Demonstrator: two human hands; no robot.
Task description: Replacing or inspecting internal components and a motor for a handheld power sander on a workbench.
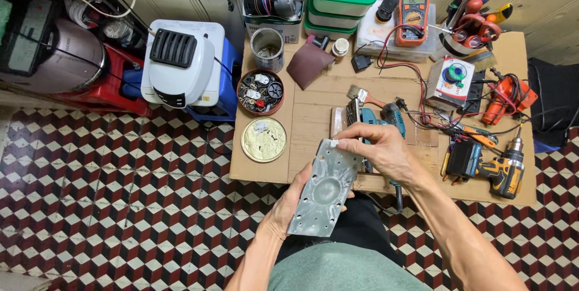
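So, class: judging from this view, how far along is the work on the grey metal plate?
Done: the plate is off, apart from the teal power tool on the bench. In hand: the left hand supports it; the right hand pinches a white scrap at its top corner. Left: most of the plate is untouched.

Metal plate (324, 189) before the workbench (313, 116)

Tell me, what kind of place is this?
Probably a small home repair workshop. A low table carries a multimeter, a cordless drill and a can of screwdrivers, while the left hand and right hand hold a metal plate.
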